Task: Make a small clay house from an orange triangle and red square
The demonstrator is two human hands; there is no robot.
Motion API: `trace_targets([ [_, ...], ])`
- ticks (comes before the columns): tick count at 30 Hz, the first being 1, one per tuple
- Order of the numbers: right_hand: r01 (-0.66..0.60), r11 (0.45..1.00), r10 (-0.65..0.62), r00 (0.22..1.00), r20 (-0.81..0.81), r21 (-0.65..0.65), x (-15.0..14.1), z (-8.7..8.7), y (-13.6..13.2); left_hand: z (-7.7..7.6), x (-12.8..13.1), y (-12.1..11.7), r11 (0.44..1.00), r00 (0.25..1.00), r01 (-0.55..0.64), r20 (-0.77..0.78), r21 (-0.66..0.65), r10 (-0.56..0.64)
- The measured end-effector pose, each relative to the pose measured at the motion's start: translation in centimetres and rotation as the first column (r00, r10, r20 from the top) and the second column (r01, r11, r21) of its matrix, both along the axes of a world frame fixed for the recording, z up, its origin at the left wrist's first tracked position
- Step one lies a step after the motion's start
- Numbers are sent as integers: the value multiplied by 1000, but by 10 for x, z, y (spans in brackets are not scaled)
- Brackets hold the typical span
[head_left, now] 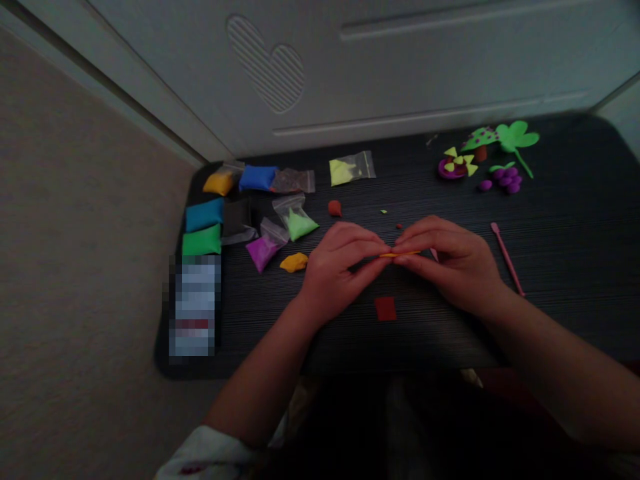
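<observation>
Orange strip point(406, 253), thin and pinched at the fingertips of both the left hand point(333, 267) and the right hand point(453, 260), lies between the two, its faces mostly hidden by fingers. Nearer the body, between the forearms, a red square point(385, 309) rests on the dark tabletop point(575, 267), whose near edge runs under both forearms. Just beside the left hand sits a yellow lump point(295, 263); beyond that hand, a brown lump point(335, 209). Past the fingertips are a brown crumb point(399, 226) and a green scrap point(383, 211). A pink tool point(508, 260) lies right of the right hand, dark surface showing on both sides; a pink piece point(435, 254) is partly covered by that hand. Farther left, coloured packets point(259, 178) crowd toward the left edge, with a pixelated rectangle point(194, 307) too blurred to identify. Far right, beyond the right hand, stand a purple dish point(451, 171), purple balls point(509, 179) and a green clover shape point(515, 135). White panelling point(425, 73) borders the far edge.
</observation>
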State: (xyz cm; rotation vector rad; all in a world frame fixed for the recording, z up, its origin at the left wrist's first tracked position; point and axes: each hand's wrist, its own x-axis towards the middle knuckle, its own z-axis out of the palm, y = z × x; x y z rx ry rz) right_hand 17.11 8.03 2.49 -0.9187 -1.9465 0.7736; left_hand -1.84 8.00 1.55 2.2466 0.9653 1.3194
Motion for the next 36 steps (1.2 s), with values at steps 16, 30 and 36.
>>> trace_targets([
  [16, 17, 1000, -17, 1000, -2, -14, 4, 3, 1, 3, 0, -2, 994, 993, 19, 117, -104, -6],
  [30, 48, 980, -61, 996, -63, -191, 2, 0, 0, 3, 4, -8, 863, 970, 45, 229, -503, 83],
  [36, 119, 953, -152, 983, -100, -278, -5, -2, -2, 0, 8, -9, 830, 957, -15, 232, -557, 173],
])
